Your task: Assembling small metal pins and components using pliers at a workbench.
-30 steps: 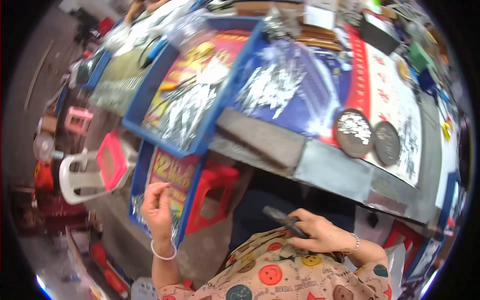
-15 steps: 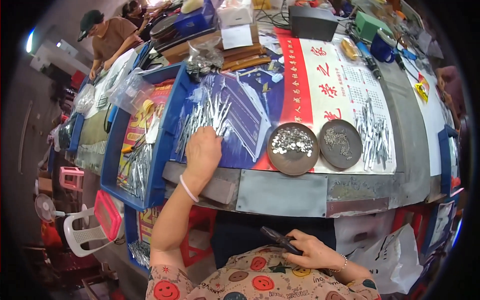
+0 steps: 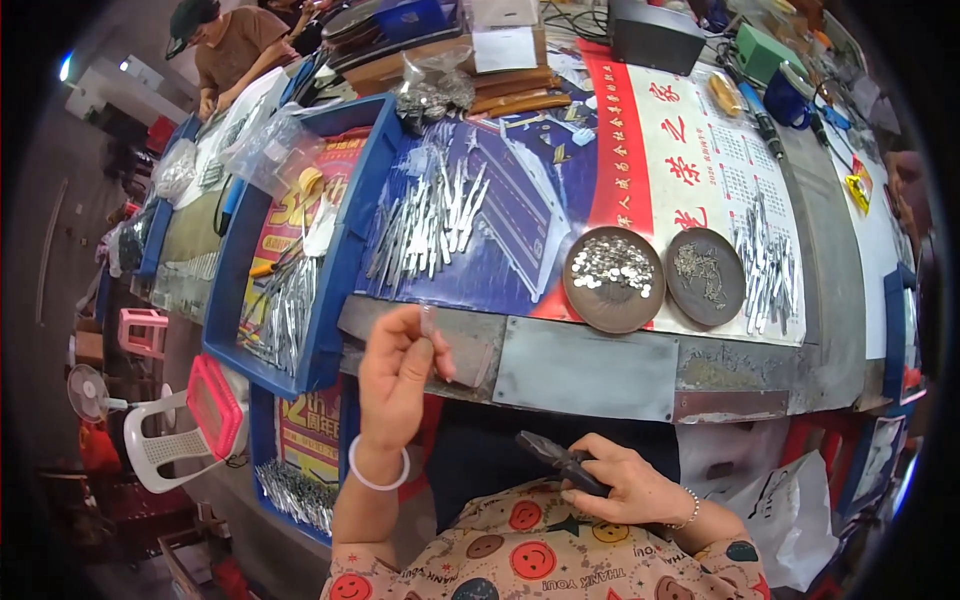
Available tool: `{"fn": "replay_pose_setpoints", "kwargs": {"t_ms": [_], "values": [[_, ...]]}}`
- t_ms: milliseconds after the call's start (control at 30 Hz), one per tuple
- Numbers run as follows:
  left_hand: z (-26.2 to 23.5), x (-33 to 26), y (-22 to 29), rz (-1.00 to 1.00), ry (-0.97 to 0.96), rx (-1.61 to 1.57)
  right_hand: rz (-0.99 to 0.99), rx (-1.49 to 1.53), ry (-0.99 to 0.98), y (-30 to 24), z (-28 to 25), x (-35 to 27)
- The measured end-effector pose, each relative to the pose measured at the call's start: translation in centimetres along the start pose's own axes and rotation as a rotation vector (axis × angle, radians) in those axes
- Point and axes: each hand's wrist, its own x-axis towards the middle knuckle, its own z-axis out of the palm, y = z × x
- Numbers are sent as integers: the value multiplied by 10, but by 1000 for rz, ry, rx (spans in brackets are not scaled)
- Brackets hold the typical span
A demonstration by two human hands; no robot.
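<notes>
My left hand (image 3: 402, 372) is raised over the bench's front edge, thumb and fingers pinched together. A small pale bit shows at its fingertips, too small to name. Low in front of my body, my right hand (image 3: 628, 484) grips dark-handled pliers (image 3: 548, 452), their jaws pointing up and left. A pile of thin silver metal strips (image 3: 428, 220) lies on the blue printed sheet (image 3: 505, 275) beyond my left hand. Right of it, a round brown dish (image 3: 612, 316) holds shiny flat discs, and a second brown dish (image 3: 712, 315) holds tiny metal parts.
More silver strips (image 3: 768, 265) lie right of the dishes. A blue bin (image 3: 345, 290) with strips and tools stands left; a lower bin (image 3: 300, 505) holds small metal pieces. A dark box (image 3: 655, 38) and a blue mug (image 3: 790, 100) stand behind. Another person (image 3: 235, 50) works at far left.
My left hand has drawn back from the strip pile toward me, its fingers now pinched. My right hand still holds the pliers in nearly the same place. The view has shifted slightly.
</notes>
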Motion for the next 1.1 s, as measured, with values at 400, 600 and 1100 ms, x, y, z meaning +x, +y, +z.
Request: {"fn": "replay_pose_setpoints", "kwargs": {"t_ms": [400,600,1100], "values": [[9,-19,-30,280,-124,60,-128,-318,143,-54,-12,47],[10,-12,-40,277,-88,-131,-176,-452,197,-69,-19,68],[5,-1,-48,374,-108,-102,-199,-883,66,-100,-31,100]]}}
